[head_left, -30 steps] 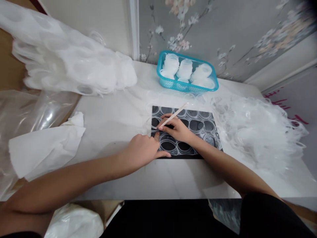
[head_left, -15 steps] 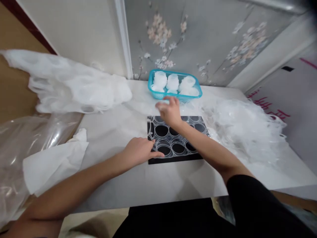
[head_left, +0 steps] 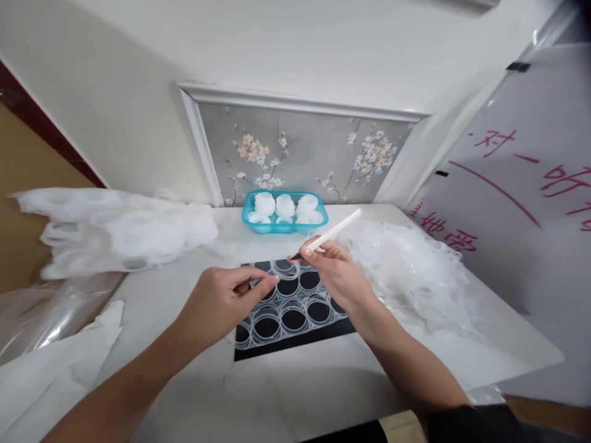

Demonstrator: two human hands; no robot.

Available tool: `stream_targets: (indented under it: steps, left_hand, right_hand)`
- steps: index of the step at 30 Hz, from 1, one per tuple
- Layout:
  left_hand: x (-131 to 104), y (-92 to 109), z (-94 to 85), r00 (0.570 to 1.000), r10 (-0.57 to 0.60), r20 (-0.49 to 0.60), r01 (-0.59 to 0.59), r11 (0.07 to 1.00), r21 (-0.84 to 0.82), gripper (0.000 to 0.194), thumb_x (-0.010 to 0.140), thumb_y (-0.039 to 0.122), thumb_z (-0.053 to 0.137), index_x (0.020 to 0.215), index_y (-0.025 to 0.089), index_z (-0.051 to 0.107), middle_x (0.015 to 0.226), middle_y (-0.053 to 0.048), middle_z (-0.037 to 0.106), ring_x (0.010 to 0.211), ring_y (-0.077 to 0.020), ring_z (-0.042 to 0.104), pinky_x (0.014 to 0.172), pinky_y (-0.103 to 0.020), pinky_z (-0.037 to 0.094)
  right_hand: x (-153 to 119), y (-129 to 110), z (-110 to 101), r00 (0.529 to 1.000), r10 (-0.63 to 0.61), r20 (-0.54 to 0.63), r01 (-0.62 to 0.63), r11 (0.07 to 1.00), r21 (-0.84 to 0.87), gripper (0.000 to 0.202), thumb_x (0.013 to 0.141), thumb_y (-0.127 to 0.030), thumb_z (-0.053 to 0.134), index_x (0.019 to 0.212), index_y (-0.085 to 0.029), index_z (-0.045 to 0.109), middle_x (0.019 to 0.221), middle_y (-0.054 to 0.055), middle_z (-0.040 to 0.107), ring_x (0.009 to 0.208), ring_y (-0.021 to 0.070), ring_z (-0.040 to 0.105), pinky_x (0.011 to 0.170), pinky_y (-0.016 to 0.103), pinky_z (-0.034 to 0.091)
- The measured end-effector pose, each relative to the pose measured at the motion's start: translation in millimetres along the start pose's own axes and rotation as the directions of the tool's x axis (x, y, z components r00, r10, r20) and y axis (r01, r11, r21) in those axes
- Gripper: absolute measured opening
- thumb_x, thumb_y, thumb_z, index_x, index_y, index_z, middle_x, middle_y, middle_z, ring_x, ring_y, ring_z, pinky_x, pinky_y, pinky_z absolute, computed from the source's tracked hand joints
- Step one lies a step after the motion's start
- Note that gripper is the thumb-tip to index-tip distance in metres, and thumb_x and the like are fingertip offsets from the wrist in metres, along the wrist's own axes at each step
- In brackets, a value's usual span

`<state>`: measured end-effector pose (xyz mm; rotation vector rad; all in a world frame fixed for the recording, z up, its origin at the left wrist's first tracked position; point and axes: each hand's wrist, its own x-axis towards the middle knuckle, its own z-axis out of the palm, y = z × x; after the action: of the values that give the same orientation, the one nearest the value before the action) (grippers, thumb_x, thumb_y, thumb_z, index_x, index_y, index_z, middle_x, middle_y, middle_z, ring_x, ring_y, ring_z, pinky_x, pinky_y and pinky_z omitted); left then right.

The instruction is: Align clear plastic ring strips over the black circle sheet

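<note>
A white pen-like tool (head_left: pixel 335 230) with a dark tip is held in my right hand (head_left: pixel 339 271), its tip pointing left and down. My left hand (head_left: pixel 226 301) pinches the edge of a clear ring (head_left: pixel 286 269), which the dark tip is beside or touching. Under both hands lies a black sheet (head_left: pixel 258 352) covered with a clear plastic piece (head_left: pixel 279 320) that has rows of round openings. Just behind it, a blue basket (head_left: pixel 285 229) holds several stacks of white round pieces.
Clear plastic scraps (head_left: pixel 410 271) are heaped on the right of the white table (head_left: pixel 277 394). White perforated sheets (head_left: pixel 124 234) are piled at the left, above clear film (head_left: pixel 60 311) and white paper (head_left: pixel 60 363). A whiteboard (head_left: pixel 521 246) stands at the right.
The view has tilted up and shifted. My right hand now holds the white tool, which was not visible before. My left hand has risen off the sheet and pinches a ring.
</note>
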<state>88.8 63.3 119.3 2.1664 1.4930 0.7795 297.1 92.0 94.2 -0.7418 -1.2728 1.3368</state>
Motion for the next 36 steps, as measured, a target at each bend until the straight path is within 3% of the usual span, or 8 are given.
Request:
stream_targets:
  steps: [3,6,12,18,23,26,29,36]
  left_hand:
    - [5.7,28.8,-8.5,0.998,-0.005,-0.067,-0.004,0.992,-0.124,0.039,0.083,0.051,0.053,0.071,0.019,0.070,0.053,0.003,0.049,0.048,-0.0085,0.035,0.046,-0.022,0.027]
    - [14.6,38.6,-4.5,0.999,-0.024,-0.027,0.017,0.972,-0.235,0.037,0.083,0.050,0.054,0.071,0.019,0.069,0.052,0.003,0.042,0.049,-0.0087,0.030,0.044,-0.022,0.022]
    - [25.2,31.0,14.1,0.993,-0.045,0.107,0.088,0.887,-0.452,0.053,0.083,0.055,0.053,0.046,0.016,0.046,0.048,0.006,0.018,0.046,-0.0067,0.016,0.043,-0.024,0.012]
    - [26.0,25.9,19.8,0.988,-0.084,0.133,0.150,0.760,-0.633,0.032,0.077,0.048,0.065,0.071,0.017,0.069,0.048,0.007,0.023,0.045,-0.0058,0.017,0.041,-0.022,0.013]
    - [28.9,24.0,22.8,0.984,-0.101,0.147,0.178,0.542,-0.821,0.027,0.073,0.036,0.072,0.057,0.015,0.064,0.043,0.008,0.024,0.042,-0.0031,0.018,0.039,-0.020,0.014]
    - [30.3,23.4,21.9,0.977,-0.132,0.170,0.212,0.446,-0.870,0.020,0.073,0.034,0.071,0.067,0.015,0.068,0.042,0.010,0.021,0.039,-0.0020,0.015,0.038,-0.020,0.013]
    - [31.3,21.6,18.2,0.966,-0.166,0.196,0.247,0.392,-0.886,0.019,0.074,0.034,0.071,0.077,0.015,0.070,0.042,0.011,0.019,0.038,-0.0020,0.015,0.037,-0.020,0.012]
    - [32.4,14.5,4.7,0.965,-0.183,0.190,0.240,0.316,-0.918,0.018,0.076,0.033,0.069,0.080,0.016,0.067,0.042,0.011,0.017,0.038,-0.0023,0.013,0.035,-0.018,0.012]
  right_hand:
    - [-2.5,-15.7,-2.6,0.999,-0.026,0.026,0.026,1.000,0.017,0.005,0.082,-0.029,0.065,0.078,-0.025,0.066,0.076,-0.002,0.068,0.075,0.0144,0.064,0.079,0.032,0.047]
    - [-9.9,-25.1,-5.5,0.998,-0.063,0.031,0.063,0.998,0.010,0.006,0.082,-0.028,0.064,0.078,-0.025,0.067,0.076,-0.002,0.068,0.073,0.0130,0.062,0.076,0.031,0.047]
    - [-18.9,-28.0,-3.7,0.996,-0.075,0.049,0.076,0.997,-0.018,0.007,0.081,-0.029,0.066,0.078,-0.023,0.067,0.071,-0.003,0.066,0.068,0.0113,0.059,0.067,0.027,0.046]
    - [-16.4,-21.7,2.2,0.985,-0.126,0.114,0.137,0.986,-0.095,0.007,0.083,-0.028,0.064,0.081,-0.022,0.068,0.072,-0.003,0.064,0.068,0.0098,0.057,0.065,0.026,0.044]
    - [-17.3,-16.9,4.4,0.982,-0.163,0.094,0.178,0.968,-0.179,0.008,0.084,-0.029,0.063,0.083,-0.023,0.067,0.075,-0.002,0.065,0.069,0.0100,0.057,0.066,0.026,0.044]
    - [-18.5,-17.0,5.6,0.978,-0.196,0.075,0.209,0.949,-0.235,0.008,0.085,-0.029,0.062,0.083,-0.023,0.067,0.079,-0.002,0.066,0.071,0.0104,0.059,0.067,0.026,0.045]
    - [-18.8,-17.6,6.8,0.974,-0.207,0.093,0.224,0.943,-0.247,0.008,0.085,-0.028,0.062,0.081,-0.023,0.067,0.081,-0.001,0.067,0.075,0.0114,0.062,0.069,0.027,0.047]
    - [-15.6,-17.2,5.7,0.972,-0.144,0.184,0.197,0.929,-0.313,0.010,0.086,-0.029,0.060,0.083,-0.023,0.068,0.081,0.001,0.068,0.076,0.0137,0.063,0.071,0.029,0.050]
